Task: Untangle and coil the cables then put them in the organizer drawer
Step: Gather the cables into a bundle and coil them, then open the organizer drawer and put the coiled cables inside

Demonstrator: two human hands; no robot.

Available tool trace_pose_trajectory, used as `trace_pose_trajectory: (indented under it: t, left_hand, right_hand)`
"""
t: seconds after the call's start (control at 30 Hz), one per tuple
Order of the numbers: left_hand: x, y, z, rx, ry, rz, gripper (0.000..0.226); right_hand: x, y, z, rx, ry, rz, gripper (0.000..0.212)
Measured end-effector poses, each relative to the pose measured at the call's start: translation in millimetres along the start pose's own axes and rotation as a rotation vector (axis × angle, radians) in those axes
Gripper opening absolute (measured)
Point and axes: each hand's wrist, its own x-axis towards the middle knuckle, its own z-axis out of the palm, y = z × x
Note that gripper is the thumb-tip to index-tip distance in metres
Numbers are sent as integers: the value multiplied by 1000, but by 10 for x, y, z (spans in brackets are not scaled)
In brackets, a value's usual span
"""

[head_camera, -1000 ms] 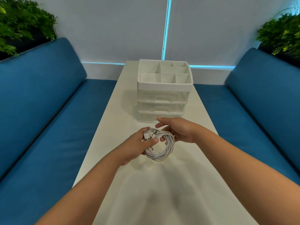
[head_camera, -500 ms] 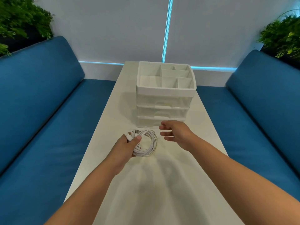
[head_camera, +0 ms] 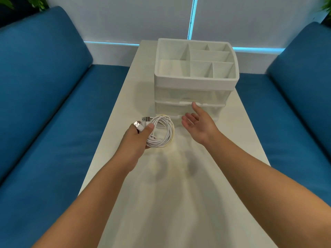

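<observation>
Obs., from beside the bench (head_camera: 179, 194): the left hand (head_camera: 136, 138) grips the coiled cables (head_camera: 163, 133), thumb pressed over the strands near the plugs. Two USB plugs (head_camera: 137, 124) stick out above the thumb. The coil is white, several loops, tidy, no loose tails visible; it hangs just above the bench surface, in front of and to the left of the organizer (head_camera: 196, 81).

Change over the last second: both hands were on the coil a second ago. The right hand (head_camera: 198, 124) has since let go and moved forward; it is now spread, fingers straight, palm turned inward, holding nothing. Its fingertips sit close against the front of the lower drawers (head_camera: 189, 109); contact cannot be confirmed from here. The coil has also shifted left, carried by the left hand alone.

Organizer: white, open compartment tray on top with nothing in it, translucent drawers stacked beneath. All drawers look closed.

Reading: untangling and coiling appear finished. The handover to a single hand frees the right to open a drawer, so the step in hand is most likely the drawer pull. Stowing is not yet done.

Next move calls for a fingertip hook under a drawer lip and a straight pull. Risk: the organizer looks light and may slide on the bench with no hand bracing it. Second risk: the one-hand grip could let loops spring loose.

Surroundings: blue sofas (head_camera: 53, 104) on both sides of the bench.
</observation>
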Motion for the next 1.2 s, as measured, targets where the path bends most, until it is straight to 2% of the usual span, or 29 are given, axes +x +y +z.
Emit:
trace_pose_trajectory:
  t: [0.13, 0.27, 0.43, 0.8, 1.2]
  left_hand:
    - [19, -25, 4, -28, 6, -17, 26]
    - [-20, -6, 11, -35, 15, -23, 24]
    - [-129, 40, 21, -16, 7, 3, 25]
    - [-538, 145, 3, -57, 13, 44, 14]
    - [-668, 266, 31, -45, 8, 62, 14]
  right_hand:
    - [27, 47, -1, 127, -27, 2, 37]
    - [-13, 123, -8, 135, 21, -20, 39]
    - [-180, 272, -80, 139, 72, -16, 25]
    - [-706, 568, -265, 160, 92, -2, 21]
    - [-907, 527, -303, 116, 77, 20, 22]
